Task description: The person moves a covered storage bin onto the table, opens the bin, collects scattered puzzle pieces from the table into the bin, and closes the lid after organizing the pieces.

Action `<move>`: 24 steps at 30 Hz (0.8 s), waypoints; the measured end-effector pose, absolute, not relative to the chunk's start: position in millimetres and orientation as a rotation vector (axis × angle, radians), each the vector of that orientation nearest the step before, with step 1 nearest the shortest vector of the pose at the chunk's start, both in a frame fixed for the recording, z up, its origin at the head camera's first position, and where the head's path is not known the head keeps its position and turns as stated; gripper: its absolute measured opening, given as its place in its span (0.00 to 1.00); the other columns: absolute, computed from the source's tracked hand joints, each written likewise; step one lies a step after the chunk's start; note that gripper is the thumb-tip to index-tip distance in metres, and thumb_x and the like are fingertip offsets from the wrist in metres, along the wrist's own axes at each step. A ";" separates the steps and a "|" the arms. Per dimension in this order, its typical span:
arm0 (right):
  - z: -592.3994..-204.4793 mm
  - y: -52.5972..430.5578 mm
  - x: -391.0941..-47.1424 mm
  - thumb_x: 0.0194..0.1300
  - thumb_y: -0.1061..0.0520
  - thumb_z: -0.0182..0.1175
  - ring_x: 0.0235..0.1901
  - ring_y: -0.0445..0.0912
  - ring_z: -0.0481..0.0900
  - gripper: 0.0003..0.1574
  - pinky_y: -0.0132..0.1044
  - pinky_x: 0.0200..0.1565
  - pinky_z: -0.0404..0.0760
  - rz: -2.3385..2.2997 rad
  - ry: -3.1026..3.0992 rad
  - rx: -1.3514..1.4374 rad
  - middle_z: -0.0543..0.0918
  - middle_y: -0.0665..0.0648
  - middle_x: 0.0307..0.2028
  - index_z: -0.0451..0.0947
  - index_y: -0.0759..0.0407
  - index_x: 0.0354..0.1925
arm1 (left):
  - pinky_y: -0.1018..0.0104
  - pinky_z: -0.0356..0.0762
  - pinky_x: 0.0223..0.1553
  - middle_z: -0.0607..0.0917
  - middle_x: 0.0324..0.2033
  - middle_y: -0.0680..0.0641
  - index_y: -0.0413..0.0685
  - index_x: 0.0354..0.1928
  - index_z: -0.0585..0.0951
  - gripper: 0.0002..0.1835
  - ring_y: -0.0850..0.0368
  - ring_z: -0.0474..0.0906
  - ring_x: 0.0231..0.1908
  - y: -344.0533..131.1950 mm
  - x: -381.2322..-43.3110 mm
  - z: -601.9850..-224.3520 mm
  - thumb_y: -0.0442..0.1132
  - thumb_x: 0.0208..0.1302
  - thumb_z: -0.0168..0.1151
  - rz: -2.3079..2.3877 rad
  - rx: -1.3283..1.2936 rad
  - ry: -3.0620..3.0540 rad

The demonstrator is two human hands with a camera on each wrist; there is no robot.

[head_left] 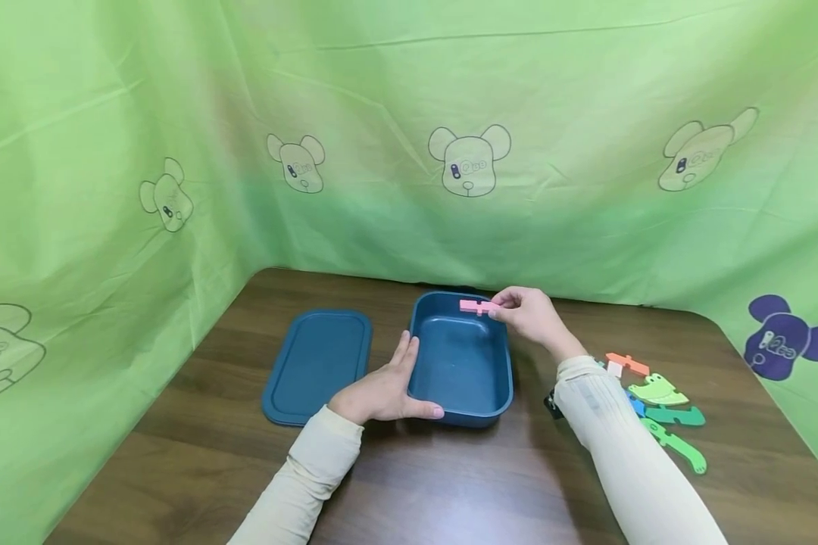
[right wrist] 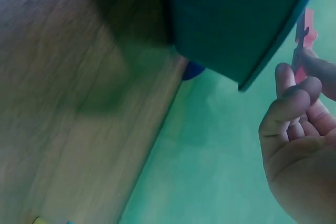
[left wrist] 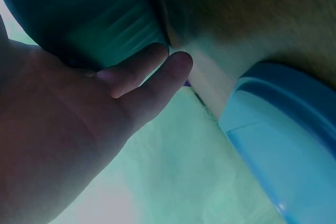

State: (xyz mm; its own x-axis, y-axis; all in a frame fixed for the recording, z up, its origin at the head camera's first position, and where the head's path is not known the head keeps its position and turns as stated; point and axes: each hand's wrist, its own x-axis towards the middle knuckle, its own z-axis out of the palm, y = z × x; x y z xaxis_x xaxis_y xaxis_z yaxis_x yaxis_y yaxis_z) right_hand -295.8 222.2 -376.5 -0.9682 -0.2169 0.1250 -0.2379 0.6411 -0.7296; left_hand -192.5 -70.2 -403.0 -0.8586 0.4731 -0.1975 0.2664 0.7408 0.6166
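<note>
A deep blue rectangular box stands uncovered on the table. My left hand is spread at its near left corner, with straight fingers along the outer left wall and the thumb across the front rim. Over the far right part of the box, my right hand pinches a flat pink notched piece between thumb and fingers. The piece points left, above the box floor. In the right wrist view the pink piece sticks out past the fingertips, beside the box wall.
Left of the box lies its flat blue lid. Near the right sleeve several flat pieces are loosely piled: an orange piece, a light green crocodile head, a dark green piece and a curved green piece. A green curtain hangs behind the table.
</note>
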 end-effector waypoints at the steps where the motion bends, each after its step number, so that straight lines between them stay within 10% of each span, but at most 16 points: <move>1: -376.7 220.1 -296.8 0.68 0.58 0.68 0.32 0.51 0.78 0.14 0.40 0.33 0.79 1.233 -2.829 0.392 0.84 0.61 0.36 0.82 0.68 0.46 | 0.51 0.67 0.64 0.29 0.79 0.49 0.50 0.81 0.36 0.67 0.42 0.62 0.71 -70.0 -192.5 -403.1 0.71 0.56 0.68 0.847 0.572 2.599; 24: -389.7 202.1 -309.8 0.70 0.57 0.66 0.38 0.52 0.77 0.13 0.41 0.39 0.76 1.303 -2.802 0.300 0.83 0.62 0.39 0.82 0.67 0.46 | 0.51 0.68 0.63 0.29 0.79 0.48 0.50 0.81 0.36 0.67 0.41 0.65 0.69 -69.7 -192.9 -403.3 0.72 0.56 0.66 0.802 0.568 2.616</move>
State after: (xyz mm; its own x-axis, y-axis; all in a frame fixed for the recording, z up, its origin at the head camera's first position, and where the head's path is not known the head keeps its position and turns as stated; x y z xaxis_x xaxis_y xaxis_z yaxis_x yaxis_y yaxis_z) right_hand -309.8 202.1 -389.7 -0.9807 -0.1584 0.1148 -0.1899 0.6293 -0.7536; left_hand -192.9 -69.7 -403.3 -0.8600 0.4671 -0.2056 0.2717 0.7600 0.5904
